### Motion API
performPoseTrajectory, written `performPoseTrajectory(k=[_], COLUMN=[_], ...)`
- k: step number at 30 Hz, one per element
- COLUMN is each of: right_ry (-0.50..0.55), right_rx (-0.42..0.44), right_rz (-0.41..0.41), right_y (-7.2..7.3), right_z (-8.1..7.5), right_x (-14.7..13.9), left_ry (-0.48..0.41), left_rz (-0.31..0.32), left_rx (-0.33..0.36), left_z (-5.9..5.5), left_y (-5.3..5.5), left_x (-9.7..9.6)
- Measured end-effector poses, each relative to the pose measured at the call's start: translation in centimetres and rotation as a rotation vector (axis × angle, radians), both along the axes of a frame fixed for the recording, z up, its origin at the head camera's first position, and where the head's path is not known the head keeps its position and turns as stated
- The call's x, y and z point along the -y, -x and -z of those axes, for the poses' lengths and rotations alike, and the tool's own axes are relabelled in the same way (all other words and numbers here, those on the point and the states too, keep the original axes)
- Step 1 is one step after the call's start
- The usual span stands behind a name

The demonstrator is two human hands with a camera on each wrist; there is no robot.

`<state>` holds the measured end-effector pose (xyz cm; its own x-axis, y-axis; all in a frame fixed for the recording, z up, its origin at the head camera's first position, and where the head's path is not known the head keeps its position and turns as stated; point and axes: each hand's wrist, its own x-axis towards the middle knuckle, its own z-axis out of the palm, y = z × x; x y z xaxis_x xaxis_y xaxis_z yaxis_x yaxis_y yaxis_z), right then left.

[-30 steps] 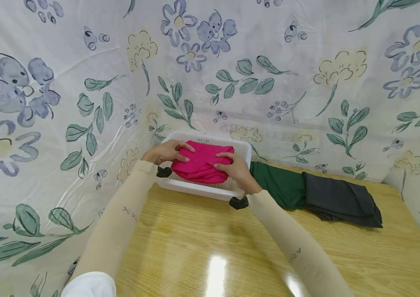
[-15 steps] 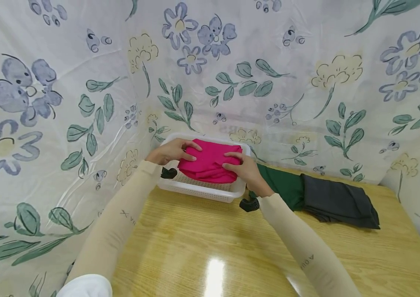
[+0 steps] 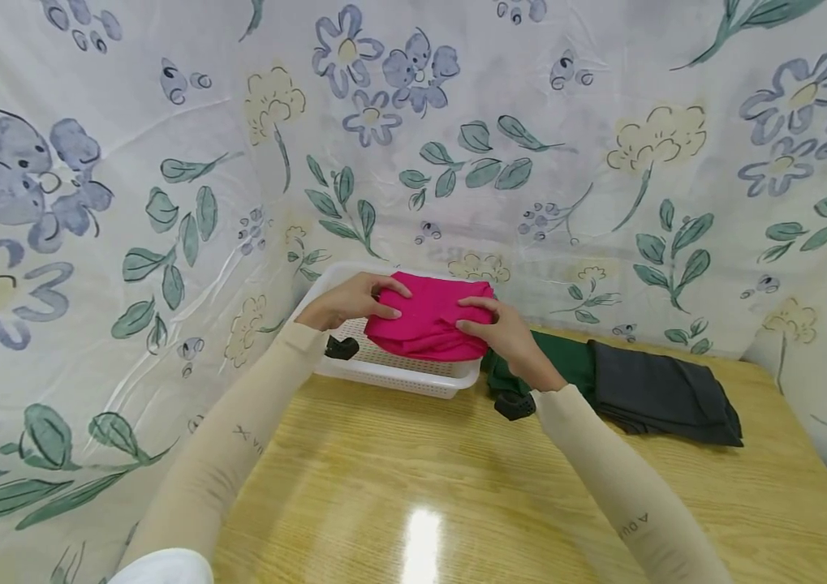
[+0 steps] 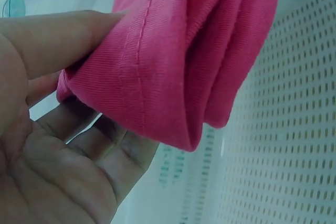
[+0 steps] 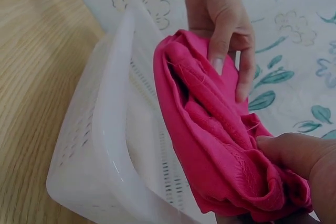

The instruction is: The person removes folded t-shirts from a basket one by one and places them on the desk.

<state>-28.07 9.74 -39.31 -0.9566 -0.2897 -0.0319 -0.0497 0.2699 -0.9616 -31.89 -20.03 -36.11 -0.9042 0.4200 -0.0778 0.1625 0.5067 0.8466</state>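
Observation:
A folded bright pink cloth garment (image 3: 431,318) is held up between both hands above a white perforated plastic basket (image 3: 384,371). My left hand (image 3: 355,302) grips its left end, thumb on the near side and fingers over the top. In the left wrist view a stitched seam runs along the pink fabric (image 4: 157,72), with fingers under it. At the right end my right hand (image 3: 504,332) pinches the garment. The right wrist view shows its rolled folds (image 5: 215,124) over the basket rim (image 5: 113,145); the basket's interior is partly hidden there.
On the wooden table (image 3: 355,478), right of the basket, lies a folded dark green cloth (image 3: 562,361). A folded dark grey cloth (image 3: 661,389) overlaps its right side. Floral-patterned sheeting (image 3: 413,162) hangs behind and to the left, close to the basket.
Both hands have moved to the right with the pink garment. Its right end now reaches past the basket's right rim. The green and grey cloths have stayed put.

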Motion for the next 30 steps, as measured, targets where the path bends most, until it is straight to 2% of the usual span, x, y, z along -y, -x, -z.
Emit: performPoseTrajectory(k=[7, 21, 30], right_ry=[0.027, 0.030, 0.005], right_rx=[-0.001, 0.008, 0.012], right_rz=[-0.002, 0.015, 0.021], right_y=[-0.7, -2.1, -2.9], right_z=[-0.1, -0.2, 0.1], right_x=[-1.9, -5.8, -8.2], left_ry=[0.000, 0.047, 0.032], left_rz=[0.016, 0.083, 0.107], left_rx=[0.000, -0.060, -0.073], left_z=[0.0, -0.2, 0.1], left_y=[-0.5, -1.7, -2.5], left_x=[-1.8, -5.3, -7.5])
